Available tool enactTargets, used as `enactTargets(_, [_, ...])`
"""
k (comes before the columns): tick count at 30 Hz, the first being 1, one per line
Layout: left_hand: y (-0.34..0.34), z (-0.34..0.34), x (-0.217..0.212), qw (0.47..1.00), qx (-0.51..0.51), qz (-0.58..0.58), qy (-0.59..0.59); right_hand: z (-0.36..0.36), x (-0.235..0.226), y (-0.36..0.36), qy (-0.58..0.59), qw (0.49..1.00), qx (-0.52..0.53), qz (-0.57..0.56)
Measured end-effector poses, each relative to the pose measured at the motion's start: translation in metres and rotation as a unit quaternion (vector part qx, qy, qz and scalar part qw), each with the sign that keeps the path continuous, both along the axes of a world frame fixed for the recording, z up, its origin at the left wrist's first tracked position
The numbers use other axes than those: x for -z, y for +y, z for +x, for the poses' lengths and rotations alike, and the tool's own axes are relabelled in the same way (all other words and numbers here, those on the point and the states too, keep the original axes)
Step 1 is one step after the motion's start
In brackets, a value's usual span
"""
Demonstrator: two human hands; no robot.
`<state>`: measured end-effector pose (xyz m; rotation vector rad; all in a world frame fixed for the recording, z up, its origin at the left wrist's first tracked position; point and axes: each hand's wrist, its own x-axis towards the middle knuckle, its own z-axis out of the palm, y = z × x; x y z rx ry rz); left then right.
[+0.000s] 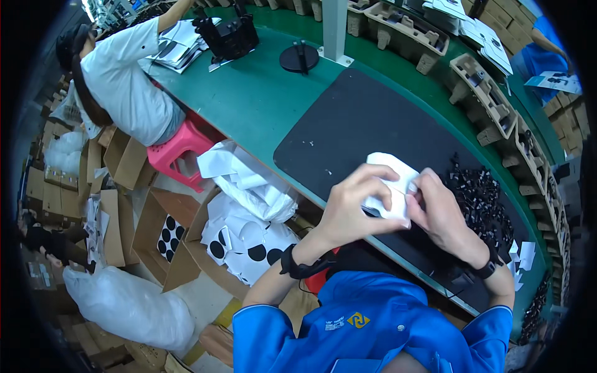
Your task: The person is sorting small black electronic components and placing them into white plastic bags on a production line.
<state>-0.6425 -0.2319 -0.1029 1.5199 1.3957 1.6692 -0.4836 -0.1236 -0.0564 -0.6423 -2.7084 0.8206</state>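
A small white bag or wrapper (390,186), thin and crumpled, sits pinched between both hands just above the near edge of the black mat (373,118). What is inside it cannot be told; a dark sliver shows at its lower edge, under the left fingertips.

The left hand (351,208) has its fingers curled over the top and near side of the wrapper, thumb beneath, closed on it. The right hand (443,214) meets it from the other side, fingertips pressed to the wrapper's right edge and gripping there. Both wrists are bent inward, forearms rising from the lower edge of the view in blue sleeves, each with a dark band at the wrist.

Judged from this grip, the main risk is the thin film tearing or slipping out, since both hands pull on one small edge; whatever is inside could then drop past the table edge toward the open cardboard box (236,248) of white sheets with black discs, below the left wrist.

Just beyond the right fingers lies a heap of small black parts (479,193), close enough for a stray knuckle to scatter them. Farther off runs the green table (261,99), with another person in white (121,81) seated at its far left.
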Motion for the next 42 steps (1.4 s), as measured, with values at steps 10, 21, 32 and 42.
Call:
enactTargets(10, [0.042,-0.051,0.035,0.997,-0.029,-0.063,-0.036,-0.063,0.029,0.074,0.036,0.983,-0.020,0.179])
enactTargets(21, [0.069,-0.071,0.052,0.989,0.023,-0.126,0.076,-0.077,-0.019,0.103,0.134,0.975,0.163,-0.068])
enactTargets(32, [-0.050,-0.101,0.004,0.985,-0.133,-0.073,0.080,-0.142,-0.010,-0.035,0.138,0.974,-0.175,-0.028])
enactTargets(42, [-0.078,-0.282,0.290,0.778,-0.284,-0.506,0.242,-0.165,0.008,-0.033,-0.037,0.983,-0.143,0.110])
